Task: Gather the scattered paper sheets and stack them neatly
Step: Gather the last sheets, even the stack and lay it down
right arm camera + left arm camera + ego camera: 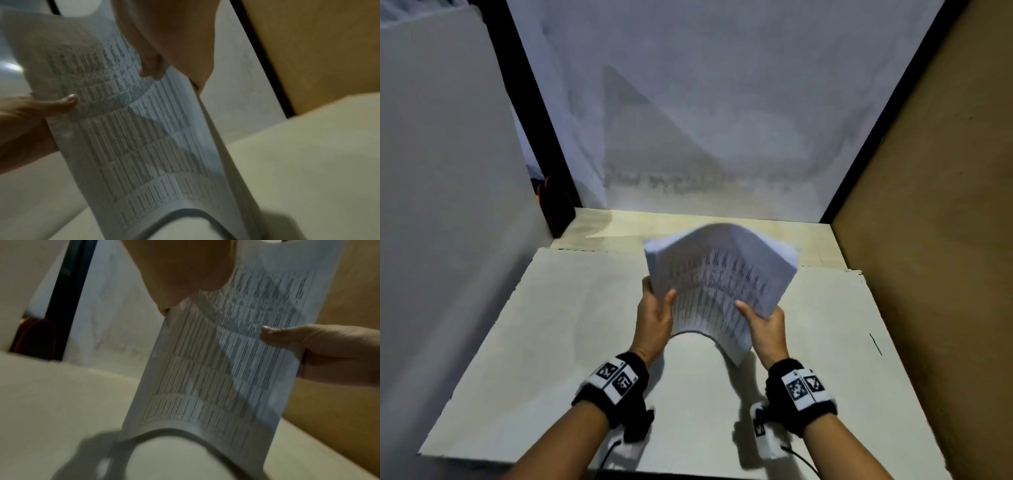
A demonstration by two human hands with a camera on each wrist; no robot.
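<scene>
A stack of printed paper sheets [717, 284] is held upright above the white table [551, 342], bowed into an arch. My left hand [655, 313] grips its left edge, thumb on the printed face. My right hand [763, 322] grips the right edge the same way. In the left wrist view the stack of printed paper sheets [216, 369] fills the middle, with the left hand's thumb [185, 280] at the top and the right hand's thumb [287, 334] on the page. The right wrist view shows the stack of printed paper sheets [133, 138] with both thumbs pressing it.
A white panel [448, 171] closes the left side and a brown board [935, 205] the right. A pale sheet hangs at the back. A dark red object [554, 205] stands in the far left corner. A thin dark mark [875, 343] lies on the table at right.
</scene>
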